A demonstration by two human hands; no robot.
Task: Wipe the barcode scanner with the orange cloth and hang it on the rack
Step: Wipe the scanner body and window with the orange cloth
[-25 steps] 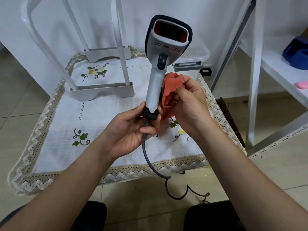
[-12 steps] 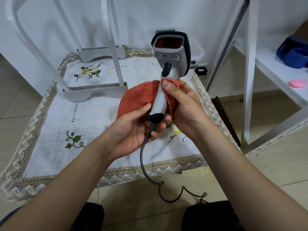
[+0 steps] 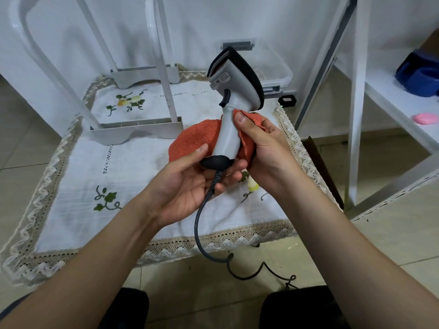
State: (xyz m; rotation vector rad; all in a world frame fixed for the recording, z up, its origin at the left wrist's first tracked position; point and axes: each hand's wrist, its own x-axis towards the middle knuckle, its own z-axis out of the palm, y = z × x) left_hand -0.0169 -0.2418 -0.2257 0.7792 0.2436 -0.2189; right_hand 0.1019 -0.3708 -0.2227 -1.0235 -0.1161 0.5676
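Orange cloth (image 3: 194, 138) pinched under the right thumb (image 3: 241, 119), pressed against the grey handle of the barcode scanner (image 3: 228, 134) just below its trigger. Right hand (image 3: 266, 148) curls round the handle from the scanner's right side, with the cloth bunched between palm and handle; the rest of the cloth fans out behind and to the left of the scanner. Left hand (image 3: 187, 184) grasps the black butt of the handle from below: thumb on the left of it, fingers (image 3: 237, 166) wrapped under to the right. Scanner held roughly upright in the air, head tilted up and away, dark-rimmed window facing upper left. Dark cable (image 3: 198, 224) drops from the butt through the left palm and loops down to the tiled floor below the scanner. Beneath the scanner, a white embroidered tablecloth (image 3: 142, 176) with a lace border. White rack (image 3: 135, 130) stands on it behind and to the left of the scanner, well apart from it, nothing hanging on the part in view. Clear plastic box (image 3: 278, 70) sits directly behind the scanner's head. White shelving (image 3: 389, 98) to the scanner's right carries a blue object (image 3: 418, 77) and a small pink one (image 3: 425, 118).
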